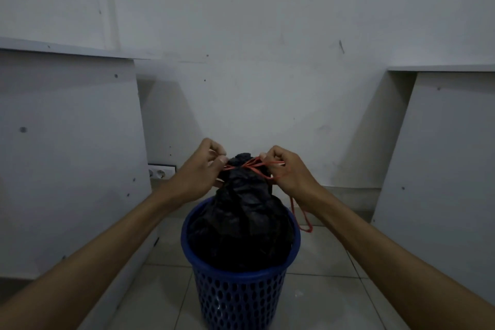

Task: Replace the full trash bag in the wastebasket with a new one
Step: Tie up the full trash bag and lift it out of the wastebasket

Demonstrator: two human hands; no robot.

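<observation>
— On the tiled floor (321, 300), between two white panels, what stands there?

— A blue perforated wastebasket (239, 295), with a full black trash bag (241, 222) sitting in it. The bag bulges above the rim and narrows to a gathered neck at the top.

— And the hands?

— Both are at the neck. The left hand (199, 173) has its fingers curled and pinches a red drawstring (251, 165) at the left side of the neck. The right hand (288, 171) is curled too and grips the same drawstring on the right; the strands cross over the neck between the two hands. A loose loop of it hangs from under the right hand, down past the basket's right rim.

— How much room is there around the basket?

— A white panel (67, 158) rises close on the left, its edge just beside the left forearm. Another white panel (442, 158) stands on the right, farther off — bare floor lies between it and the basket. Behind is a white wall (254, 61), marked with small dark specks.

— Anything else nearby?

— A double wall socket (160, 172) low on the wall, left of the left hand, next to the left panel's edge.

— Any writing or brand?

— None that I can read on the bag, the basket or the socket.
</observation>
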